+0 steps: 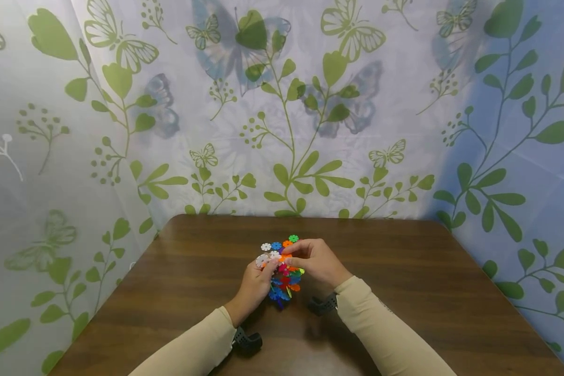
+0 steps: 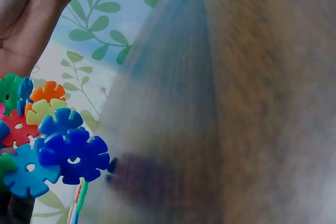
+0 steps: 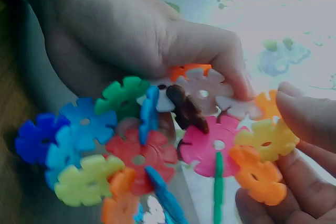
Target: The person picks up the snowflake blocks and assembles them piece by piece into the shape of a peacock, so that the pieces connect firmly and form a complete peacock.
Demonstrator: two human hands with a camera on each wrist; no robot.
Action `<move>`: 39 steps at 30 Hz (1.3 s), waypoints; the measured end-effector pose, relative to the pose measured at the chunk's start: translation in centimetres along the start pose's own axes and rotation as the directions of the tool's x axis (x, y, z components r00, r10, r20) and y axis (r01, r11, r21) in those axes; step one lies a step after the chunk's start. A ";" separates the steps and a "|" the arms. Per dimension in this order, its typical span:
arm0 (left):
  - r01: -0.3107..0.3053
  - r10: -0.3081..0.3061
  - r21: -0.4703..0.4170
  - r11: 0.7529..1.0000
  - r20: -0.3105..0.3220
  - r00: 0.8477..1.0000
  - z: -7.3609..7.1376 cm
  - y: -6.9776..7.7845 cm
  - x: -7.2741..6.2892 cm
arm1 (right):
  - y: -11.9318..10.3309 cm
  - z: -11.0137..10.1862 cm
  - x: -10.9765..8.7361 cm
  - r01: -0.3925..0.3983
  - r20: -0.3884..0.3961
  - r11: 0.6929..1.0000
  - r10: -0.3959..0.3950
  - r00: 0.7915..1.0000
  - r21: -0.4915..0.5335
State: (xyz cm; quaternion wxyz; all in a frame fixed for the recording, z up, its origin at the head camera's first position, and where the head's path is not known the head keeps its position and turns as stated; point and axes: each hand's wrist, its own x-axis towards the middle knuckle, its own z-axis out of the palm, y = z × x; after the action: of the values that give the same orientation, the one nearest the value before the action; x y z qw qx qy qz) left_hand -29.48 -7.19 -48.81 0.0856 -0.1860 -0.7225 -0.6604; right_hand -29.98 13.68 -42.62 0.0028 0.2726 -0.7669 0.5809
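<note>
Right grip (image 1: 319,260) well inside tabletop edges (image 1: 385,221).

We see a plain beige left sleeve (image 1: 190,343) and a matching right sleeve (image 1: 386,326), both long and close-fitting, along with a black left wrist strap (image 1: 248,341) and a black right wrist strap (image 1: 323,305), each pierced with small holes

Disc cluster (image 1: 285,282) over table (image 1: 404,271) — cloth (image 1: 348,156) behind.
</note>
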 end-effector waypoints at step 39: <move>0.285 -0.350 -0.564 0.775 -0.008 0.937 0.1 -0.4 -0.1 | 7.1 -2.2 -2.4 0.148 0.228 0.827 -0.024 0.973 -0.542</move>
State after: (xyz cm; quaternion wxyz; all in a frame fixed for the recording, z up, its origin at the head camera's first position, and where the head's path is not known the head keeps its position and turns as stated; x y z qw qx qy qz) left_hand -29.56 -7.15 -49.23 -0.0442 -0.0404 -0.5148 -0.8552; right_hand -31.62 17.85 -48.96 0.0267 0.3546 -0.8852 0.3000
